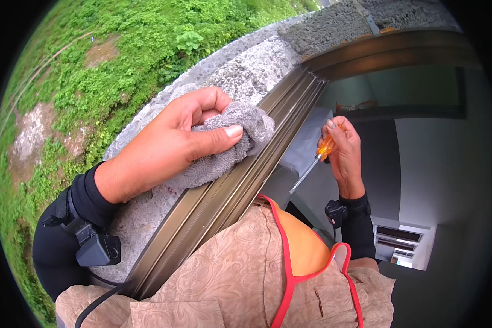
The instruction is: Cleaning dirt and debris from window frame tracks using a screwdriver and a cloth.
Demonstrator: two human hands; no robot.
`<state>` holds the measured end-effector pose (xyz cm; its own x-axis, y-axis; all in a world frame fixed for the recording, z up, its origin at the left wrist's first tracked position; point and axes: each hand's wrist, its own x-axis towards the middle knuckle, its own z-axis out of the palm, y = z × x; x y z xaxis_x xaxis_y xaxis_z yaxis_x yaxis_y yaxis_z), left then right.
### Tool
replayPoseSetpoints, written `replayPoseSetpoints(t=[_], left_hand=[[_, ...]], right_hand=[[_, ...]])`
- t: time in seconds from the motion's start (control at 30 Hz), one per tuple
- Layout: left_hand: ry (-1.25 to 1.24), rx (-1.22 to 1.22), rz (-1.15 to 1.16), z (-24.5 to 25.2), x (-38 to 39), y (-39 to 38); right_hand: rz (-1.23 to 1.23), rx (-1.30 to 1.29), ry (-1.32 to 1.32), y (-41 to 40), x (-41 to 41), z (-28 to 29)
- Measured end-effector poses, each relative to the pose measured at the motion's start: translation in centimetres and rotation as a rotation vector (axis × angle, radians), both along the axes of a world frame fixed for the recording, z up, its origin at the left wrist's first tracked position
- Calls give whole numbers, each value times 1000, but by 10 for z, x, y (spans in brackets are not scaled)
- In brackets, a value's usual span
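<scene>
My left hand (176, 143) grips a crumpled grey terry cloth (246, 127) between thumb and fingers. The cloth rests partly on the outer edge of a bronze-coloured metal sliding-window track (225, 197) and partly over the rough concrete ledge (250, 74) outside it. My right hand (342, 147), on the room side of the track, holds a screwdriver by its transparent orange handle (327, 146). The screwdriver's metal shaft (305, 174) points down and left, its tip apart from the track.
Beyond the ledge, green vegetation (135, 53) lies far below. A metal window frame (385, 47) meets the track at the far corner. Pale wrapped material (305, 143) is inside, below my right hand. A black cable (102, 301) crosses the track's near end.
</scene>
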<state>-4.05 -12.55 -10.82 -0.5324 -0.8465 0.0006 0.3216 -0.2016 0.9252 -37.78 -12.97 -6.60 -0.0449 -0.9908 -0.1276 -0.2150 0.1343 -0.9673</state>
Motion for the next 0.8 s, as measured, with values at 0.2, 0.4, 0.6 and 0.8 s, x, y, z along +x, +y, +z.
replayPoseSetpoints(t=[0.2, 0.4, 0.6, 0.8], left_hand=[[-50, -45, -18, 10, 3, -3], [95, 108, -59, 36, 2, -17], [-128, 197, -91, 37, -7, -15], [-298, 142, -150, 45, -14, -22]], right_hand=[[-57, 18, -60, 4, -15, -3], [-84, 126, -147, 11, -33, -29], [-57, 293, -184, 24, -44, -74], [-101, 375, -262, 28, -62, -105]])
